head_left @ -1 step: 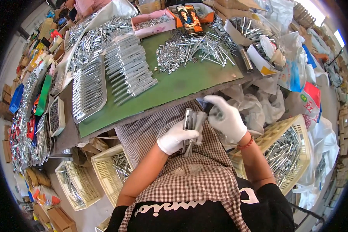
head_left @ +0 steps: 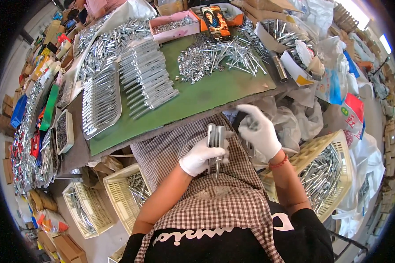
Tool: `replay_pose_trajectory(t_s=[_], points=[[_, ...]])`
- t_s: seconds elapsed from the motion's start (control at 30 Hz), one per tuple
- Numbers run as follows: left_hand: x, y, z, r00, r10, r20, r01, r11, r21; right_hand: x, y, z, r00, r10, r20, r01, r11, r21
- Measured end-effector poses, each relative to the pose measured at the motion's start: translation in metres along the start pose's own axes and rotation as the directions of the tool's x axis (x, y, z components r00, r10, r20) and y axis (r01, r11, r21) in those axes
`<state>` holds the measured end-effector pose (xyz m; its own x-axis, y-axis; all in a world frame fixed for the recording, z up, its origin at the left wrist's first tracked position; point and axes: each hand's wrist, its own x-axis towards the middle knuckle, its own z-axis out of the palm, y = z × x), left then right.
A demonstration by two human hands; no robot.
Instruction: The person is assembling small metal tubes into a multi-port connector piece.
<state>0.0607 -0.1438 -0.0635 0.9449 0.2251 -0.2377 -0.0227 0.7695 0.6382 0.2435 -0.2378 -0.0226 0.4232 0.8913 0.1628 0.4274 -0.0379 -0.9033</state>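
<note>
1. The left hand (head_left: pixel 200 156), in a white glove, is clamped around a flat metal bracket (head_left: pixel 215 136) with a long bolt (head_left: pixel 217 168) hanging down from it, held over the checked apron (head_left: pixel 215 197) just off the near edge of the counter (head_left: pixel 197 98).
2. The right hand (head_left: pixel 260 129), also gloved, sits at 2 o'clock from the left, fingers curled around a small dark part (head_left: pixel 241 119); how tightly it grips cannot be told. The two hands are close but not touching.
3. At 4 o'clock from the right hand stands a cream plastic basket (head_left: pixel 327 175) full of long bolts.
4. At 8 o'clock from the left hand two more cream baskets (head_left: pixel 118 197) sit low beside the person.
5. At 12 o'clock, on the green counter, lies a loose heap of bolts and screws (head_left: pixel 219 55).
6. At 11 o'clock rows of stacked brackets (head_left: pixel 147 79) lie side by side, with a metal tray (head_left: pixel 101 103) of similar pieces further left.
7. Far at 12 o'clock stand a pink box (head_left: pixel 173 26) of small parts and a phone (head_left: pixel 215 22) propped up.
</note>
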Motion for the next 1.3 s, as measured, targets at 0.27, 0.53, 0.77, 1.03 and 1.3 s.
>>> replay_pose_trajectory(t_s=[0.27,0.53,0.77,1.03,1.3], points=[[0.013,-0.039,-0.01,0.992,0.079,-0.095,-0.104,0.95,-0.295,-0.001,0.009,0.036,0.88,0.464,0.103,-0.358,0.506,0.785],[0.012,-0.053,-0.005,0.991,0.042,-0.126,-0.041,0.999,0.007,-0.023,0.027,0.069,0.967,0.209,-0.144,-0.159,0.942,0.296],[0.01,-0.039,0.003,0.979,0.123,-0.165,-0.121,0.992,0.021,-0.012,0.006,0.053,0.999,0.035,0.028,-0.032,0.994,-0.104],[0.021,0.046,0.03,0.878,0.437,-0.198,-0.384,0.887,0.256,0.046,-0.059,0.046,0.997,-0.07,0.016,0.052,0.858,0.512],[0.067,0.107,0.028,0.305,0.949,0.083,-0.541,0.101,0.835,0.106,-0.082,0.036,0.914,-0.404,-0.041,0.362,0.765,0.532]])
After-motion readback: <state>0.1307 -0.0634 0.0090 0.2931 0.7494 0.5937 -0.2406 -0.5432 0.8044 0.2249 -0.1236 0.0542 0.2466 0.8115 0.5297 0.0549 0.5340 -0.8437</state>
